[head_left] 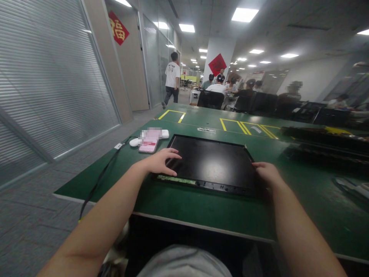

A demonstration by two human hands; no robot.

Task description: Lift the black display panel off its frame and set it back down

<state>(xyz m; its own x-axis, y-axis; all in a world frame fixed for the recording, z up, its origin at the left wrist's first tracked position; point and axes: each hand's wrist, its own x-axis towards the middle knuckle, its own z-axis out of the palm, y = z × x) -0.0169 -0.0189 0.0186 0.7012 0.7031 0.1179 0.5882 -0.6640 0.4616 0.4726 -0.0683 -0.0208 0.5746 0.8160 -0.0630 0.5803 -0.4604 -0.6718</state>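
A flat black display panel (pixel 211 159) lies face up on the green table (pixel 201 204), with a strip of exposed circuit board along its near edge. My left hand (pixel 161 161) rests on the panel's near left corner, fingers spread over its surface. My right hand (pixel 266 173) grips the panel's near right edge, fingers curled around the side. Both forearms reach in from the bottom of the view.
A phone (pixel 149 144) and a white charger with a cable (pixel 134 142) lie left of the panel. Dark panels and parts (pixel 323 144) are stacked at the right. Yellow tape outlines mark the table. Seated people work at the far end; one person walks down the left aisle.
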